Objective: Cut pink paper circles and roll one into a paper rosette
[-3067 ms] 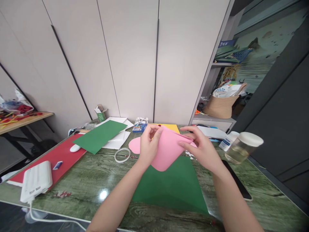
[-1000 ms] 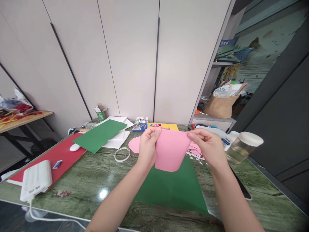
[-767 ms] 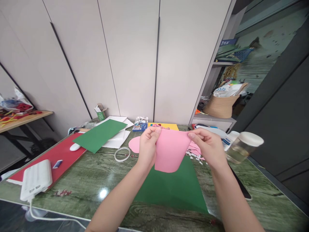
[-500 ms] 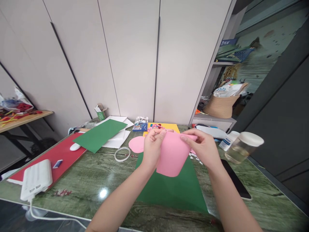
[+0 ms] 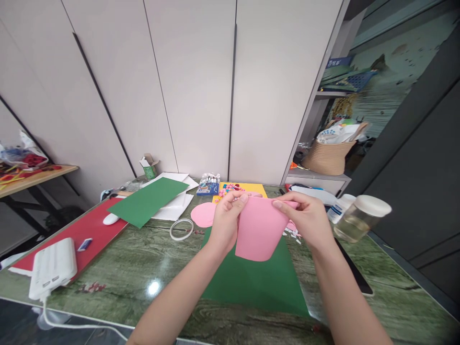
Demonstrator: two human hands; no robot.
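Observation:
A sheet of pink paper (image 5: 262,232), bent into a curve, is held up between my two hands. My left hand (image 5: 230,215) pinches its upper left edge, thumb on the near side. At the upper right, my right hand (image 5: 304,213) grips the paper between thumb and fingers. Below the pink paper, a green sheet (image 5: 257,290) lies flat on the table. A pink paper circle (image 5: 202,214) rests left of my left hand. The fingers behind the paper are partly hidden.
A roll of tape (image 5: 181,229) lies on the table (image 5: 143,258) to the left. Behind are a yellow sheet (image 5: 257,189) with pompoms and a blue marker box (image 5: 208,185). At right stand a lidded jar (image 5: 362,220) and a black tablet (image 5: 354,268); at left, a white power bank (image 5: 53,268).
My right hand has shifted slightly right along with its edge of the pink paper, and the paper's lower end has risen a little. Both hands keep their hold.

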